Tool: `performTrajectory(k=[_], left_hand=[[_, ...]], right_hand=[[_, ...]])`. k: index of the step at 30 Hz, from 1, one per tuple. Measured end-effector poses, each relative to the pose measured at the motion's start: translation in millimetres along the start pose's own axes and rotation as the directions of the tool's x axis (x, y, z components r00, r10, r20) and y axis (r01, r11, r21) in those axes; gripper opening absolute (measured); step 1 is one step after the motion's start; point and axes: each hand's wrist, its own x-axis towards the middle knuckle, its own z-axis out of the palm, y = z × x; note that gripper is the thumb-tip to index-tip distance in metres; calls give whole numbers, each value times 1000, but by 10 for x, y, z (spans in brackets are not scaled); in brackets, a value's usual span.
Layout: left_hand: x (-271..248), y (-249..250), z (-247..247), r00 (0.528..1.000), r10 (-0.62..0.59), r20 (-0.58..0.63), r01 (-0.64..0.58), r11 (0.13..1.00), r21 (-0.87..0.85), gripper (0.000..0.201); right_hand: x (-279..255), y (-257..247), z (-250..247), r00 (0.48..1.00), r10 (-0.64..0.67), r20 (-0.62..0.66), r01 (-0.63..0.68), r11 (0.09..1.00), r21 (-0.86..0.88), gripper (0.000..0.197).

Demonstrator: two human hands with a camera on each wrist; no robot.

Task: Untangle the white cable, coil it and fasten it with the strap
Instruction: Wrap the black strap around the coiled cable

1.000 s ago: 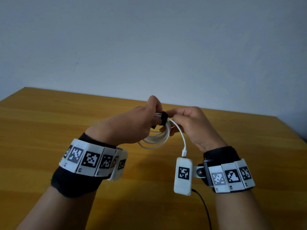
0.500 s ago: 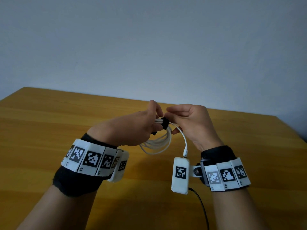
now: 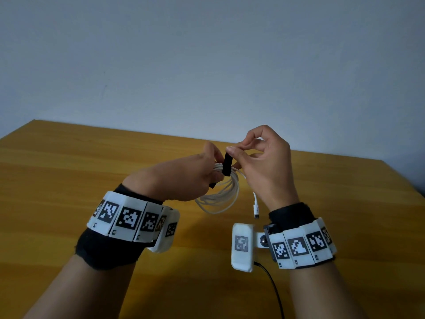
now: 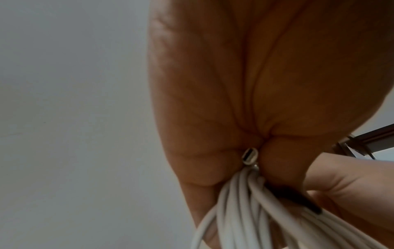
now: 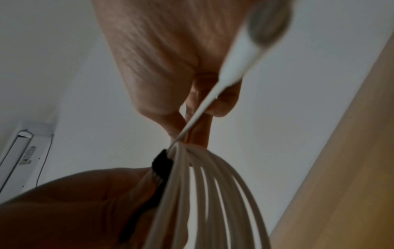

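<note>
The white cable [image 3: 220, 196] hangs in a coil of several loops above the wooden table [image 3: 69, 171]. My left hand [image 3: 195, 173] grips the top of the coil, fingers curled round the bunched strands [image 4: 241, 202]. A black strap [image 3: 227, 164] stands upright against the bundle, and my right hand [image 3: 259, 162] pinches its upper end between thumb and forefinger. The strap [image 5: 162, 164] crosses the strands in the right wrist view. One plug [image 3: 257, 209] dangles free below the right hand. The other plug [image 4: 313, 155] pokes out of the left fist.
The table's far edge meets a plain grey-white wall [image 3: 207, 65]. A thin black lead [image 3: 273, 288] runs from the white wrist unit [image 3: 242, 246] toward the bottom of the head view. A wall-mounted unit [image 5: 19, 151] shows at the left of the right wrist view.
My right hand has lifted and drawn the strap's end up from the bundle, so it now stands upright. The left hand keeps hold of the coil.
</note>
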Motion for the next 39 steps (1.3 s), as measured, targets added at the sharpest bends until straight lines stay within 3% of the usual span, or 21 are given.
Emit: performTrajectory(k=[9,16,21,25,30,34,39], left_hand=[[-31,45,-27,999,10,-37,-11,1000,-7,13],[-44,34,-53,991,55,-119,-60,998,-33,15],[-35,38,-62,984,79,-159,-90,994,-63,18],[-28,37,-59,980,87,-177,-100,993,-66,18],[-32,18,-64,971,117,-207,-132,989,-61,18],[-23,-5,-60,968,121,-219,-137,989,-57,15],[-12,-3,-38,975,96,-198,-109,992,-56,17]], right_hand=[[-28,-71,-25,996,-73,59,66,992,108,32],[-25,-81,-67,983,-122,140,109,989,96,29],[-57,-80,-78,978,-156,139,138,982,132,13],[-33,-60,-84,981,-130,141,114,987,117,17],[-1,-2,-98,966,-88,243,71,994,78,11],[-5,-31,-122,943,-99,317,92,995,36,19],[3,-11,-90,954,-95,285,85,995,47,19]])
